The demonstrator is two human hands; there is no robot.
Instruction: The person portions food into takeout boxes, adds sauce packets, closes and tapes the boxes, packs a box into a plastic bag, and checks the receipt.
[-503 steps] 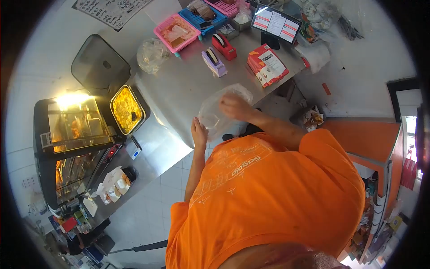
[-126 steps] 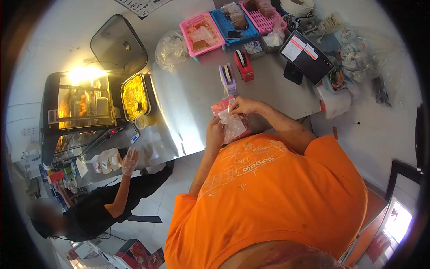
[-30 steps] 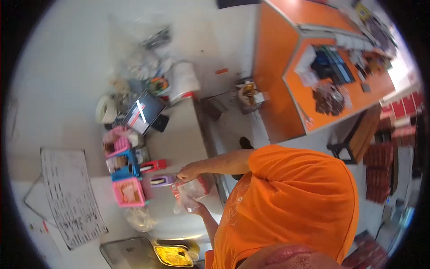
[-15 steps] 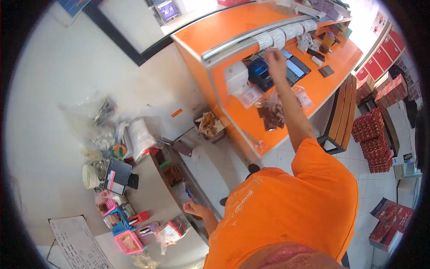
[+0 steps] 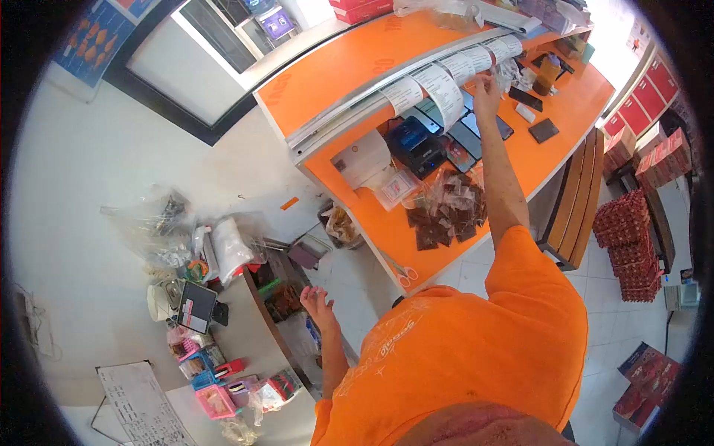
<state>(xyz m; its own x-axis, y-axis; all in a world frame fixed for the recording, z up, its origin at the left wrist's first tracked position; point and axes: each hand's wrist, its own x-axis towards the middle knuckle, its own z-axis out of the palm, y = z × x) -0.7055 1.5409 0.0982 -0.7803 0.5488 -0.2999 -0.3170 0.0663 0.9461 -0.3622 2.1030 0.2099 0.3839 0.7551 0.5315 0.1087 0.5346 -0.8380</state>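
Observation:
My right hand (image 5: 487, 88) is raised over the orange counter, fingers pinched at the lower end of a printed paper slip (image 5: 477, 58). That slip is one of several clipped along a metal rail, and a longer slip (image 5: 440, 91) hangs curled to its left. Under the arm lie several phones (image 5: 466, 139) beside a blue-and-black device (image 5: 416, 146). Small dark sachets (image 5: 446, 215) are heaped closer to me. My left hand (image 5: 317, 306) is in the air by the grey table's edge, fingers spread and holding nothing.
Scissors (image 5: 406, 276) lie at the orange counter's (image 5: 364, 223) near corner. A wooden bench (image 5: 576, 201) stands to the right, with stacked egg trays (image 5: 628, 245) beyond. On the left, the grey table (image 5: 256, 327) carries a tablet (image 5: 197, 306) and small baskets (image 5: 216, 401).
My right hand has moved right along the row of slips, uncovering a long hanging one. My left hand has risen and its fingers have spread. The view has shifted, showing more counter.

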